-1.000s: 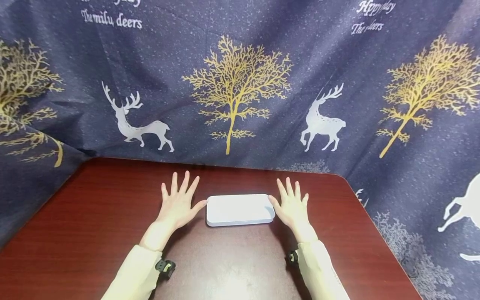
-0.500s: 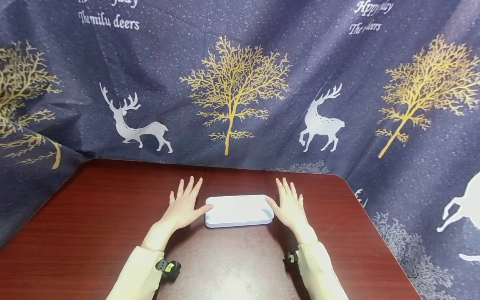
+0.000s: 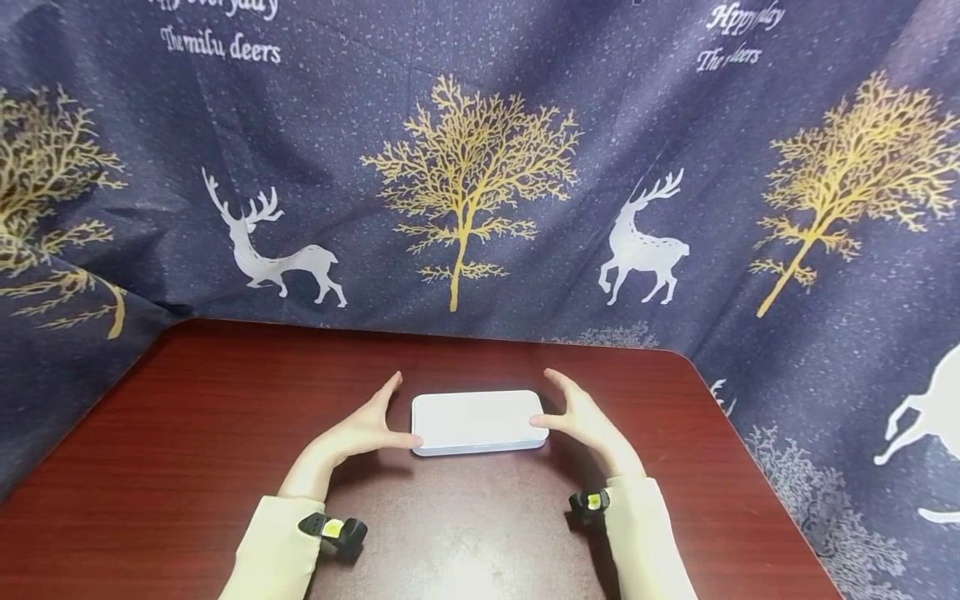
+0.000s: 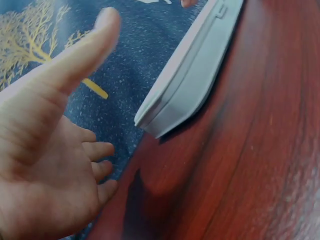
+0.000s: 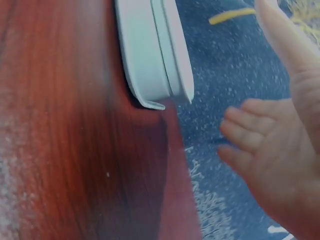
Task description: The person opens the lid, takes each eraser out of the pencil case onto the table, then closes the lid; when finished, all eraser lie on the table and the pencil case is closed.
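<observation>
A flat white case with rounded corners lies lengthwise on the table, and a seam runs around its side. In the left wrist view, a small tab-like detail shows on its long side. My left hand hovers beside the left end, thumb and fingers spread apart, with a gap to the case in the left wrist view. At the opposite end is my right hand, likewise spread. Its thumb overlaps the case's edge in the head view, but the right wrist view has the hand apart from it. Neither hand holds anything.
The dark red wooden table has a glare patch near the front. Behind it hangs a blue cloth printed with trees and deer. Each wrist wears a black strapped camera, on the left and on the right.
Both hands have turned from palms down with fanned fingers to thumbs nearer me and fingers toward the back, framing the case's ends. The case has stayed in place.
</observation>
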The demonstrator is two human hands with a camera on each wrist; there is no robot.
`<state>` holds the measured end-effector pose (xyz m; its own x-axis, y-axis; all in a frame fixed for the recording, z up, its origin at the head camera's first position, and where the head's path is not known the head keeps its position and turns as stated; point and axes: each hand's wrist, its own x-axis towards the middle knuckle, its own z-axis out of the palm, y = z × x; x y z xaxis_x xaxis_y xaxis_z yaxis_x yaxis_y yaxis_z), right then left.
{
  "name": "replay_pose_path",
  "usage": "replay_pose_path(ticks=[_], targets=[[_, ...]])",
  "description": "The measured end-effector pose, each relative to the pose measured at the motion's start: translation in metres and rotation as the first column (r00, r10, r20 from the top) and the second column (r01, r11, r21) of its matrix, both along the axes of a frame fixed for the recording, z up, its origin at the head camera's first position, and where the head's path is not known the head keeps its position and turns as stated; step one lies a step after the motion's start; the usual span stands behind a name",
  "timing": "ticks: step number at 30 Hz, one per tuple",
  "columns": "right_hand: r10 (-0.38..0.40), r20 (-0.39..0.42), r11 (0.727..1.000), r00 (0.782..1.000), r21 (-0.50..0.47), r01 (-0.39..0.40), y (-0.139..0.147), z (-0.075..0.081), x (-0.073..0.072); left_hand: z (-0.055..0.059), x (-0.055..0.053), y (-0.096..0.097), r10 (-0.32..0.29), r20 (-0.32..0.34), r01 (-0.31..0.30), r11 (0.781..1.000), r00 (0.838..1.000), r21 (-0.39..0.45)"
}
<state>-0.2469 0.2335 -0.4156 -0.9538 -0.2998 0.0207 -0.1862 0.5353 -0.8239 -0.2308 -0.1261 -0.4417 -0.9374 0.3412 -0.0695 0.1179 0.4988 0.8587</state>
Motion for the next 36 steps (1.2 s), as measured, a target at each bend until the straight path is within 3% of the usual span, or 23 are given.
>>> replay_pose_path(ticks=[5,11,19,25,36], targets=[[0.124,0.084,0.972,0.989,-0.211,-0.104,0.009,-0.004,0.0,-0.007,0.001,-0.001,-0.022,-0.001,0.022,0.992,1.0,0.126],[0.201,0.125,0.957,0.972,-0.237,-0.168,0.014,-0.009,0.0,-0.012,0.0,0.0,-0.071,-0.001,0.069,0.966,0.997,0.248],[0.246,0.098,0.957,0.964,-0.181,-0.225,0.013,-0.015,-0.003,-0.018,-0.002,0.004,-0.073,-0.064,0.086,0.966,0.995,0.243],[0.293,0.124,0.946,0.948,-0.181,-0.268,0.01,-0.017,-0.007,-0.022,-0.004,0.006,-0.056,-0.052,0.066,0.976,0.997,0.205],[0.263,0.107,0.961,0.959,-0.113,-0.251,0.004,-0.022,-0.007,-0.024,-0.005,0.01,-0.011,-0.052,0.019,0.987,0.999,0.16]])
